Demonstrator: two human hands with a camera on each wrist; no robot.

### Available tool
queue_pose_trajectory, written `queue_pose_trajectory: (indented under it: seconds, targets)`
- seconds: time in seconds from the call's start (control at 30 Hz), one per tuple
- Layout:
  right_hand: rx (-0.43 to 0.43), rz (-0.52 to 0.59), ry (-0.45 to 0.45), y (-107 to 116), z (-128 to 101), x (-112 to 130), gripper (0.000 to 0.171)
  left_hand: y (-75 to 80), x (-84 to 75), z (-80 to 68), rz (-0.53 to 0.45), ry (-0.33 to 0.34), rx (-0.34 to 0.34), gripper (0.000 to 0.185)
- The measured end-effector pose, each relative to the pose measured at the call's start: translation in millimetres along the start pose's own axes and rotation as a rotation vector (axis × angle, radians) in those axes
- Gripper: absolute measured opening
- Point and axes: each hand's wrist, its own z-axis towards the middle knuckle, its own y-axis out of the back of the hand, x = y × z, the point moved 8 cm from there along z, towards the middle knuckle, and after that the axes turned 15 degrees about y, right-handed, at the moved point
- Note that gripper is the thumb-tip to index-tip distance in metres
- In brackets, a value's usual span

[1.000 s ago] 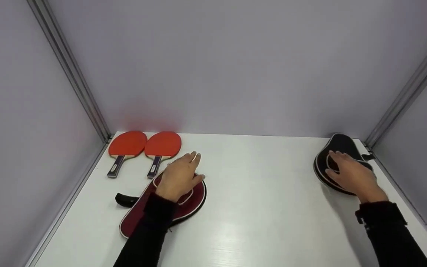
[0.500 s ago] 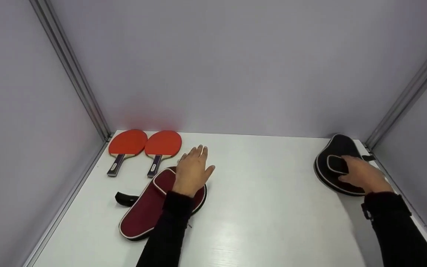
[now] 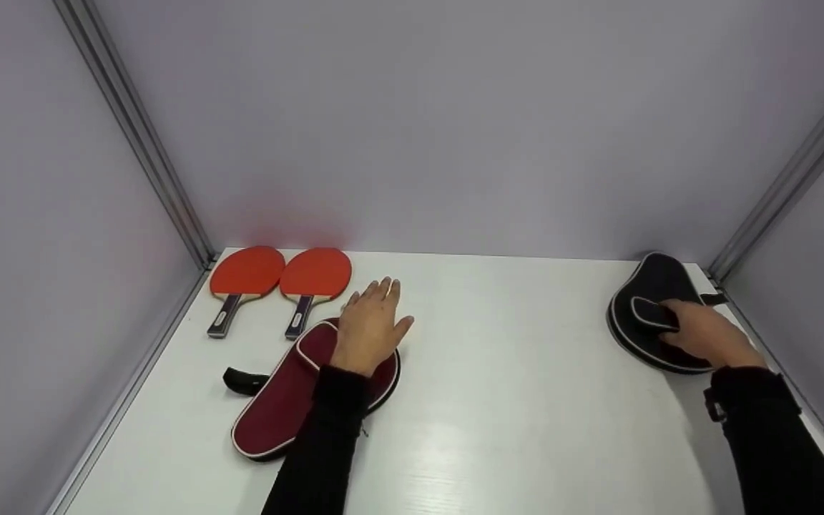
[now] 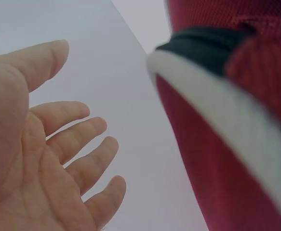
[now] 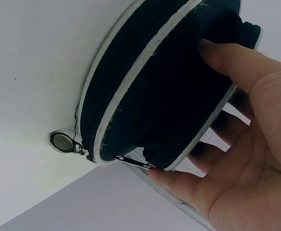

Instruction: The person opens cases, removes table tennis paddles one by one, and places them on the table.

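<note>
The right hand (image 3: 716, 336) pinches the pocket (image 3: 649, 314) of the black case (image 3: 659, 275), far right; held by 1 pocket, it could twist or slip. The left hand (image 3: 369, 329), straight-fingered, is over the red case (image 3: 276, 413).

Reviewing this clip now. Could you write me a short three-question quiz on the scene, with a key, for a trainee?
1. Count: how many red paddles lie on the table?
2. True or false: the left hand has its fingers wrapped round the maroon case.
3. Multiple choice: what does the right hand hold?
A) a paddle handle
B) part of the black case
C) the maroon case

Key:
1. Two.
2. False; the left wrist view shows the fingers extended, with a gap between them and the maroon case.
3. B.
</note>
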Motion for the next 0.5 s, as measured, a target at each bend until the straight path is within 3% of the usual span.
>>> queue_pose_trajectory:
  seconds: [0.23, 0.33, 0.5]
  targets:
    - [0.015, -0.017, 0.016, 1, 0, 6, 0.074, -10.5, 8.8, 7.0, -0.057, -0.024, -0.014, 0.078]
    - [0.047, 0.006, 0.023, -2, 2, 5, 0.079, -0.6, 1.3, 1.2, -0.012, -0.031, -0.023, 0.077]
    - [0.071, 0.039, 0.052, -5, 11, 7, 0.080, 3.1, -3.6, -2.4, -0.076, -0.050, -0.028, 0.075]
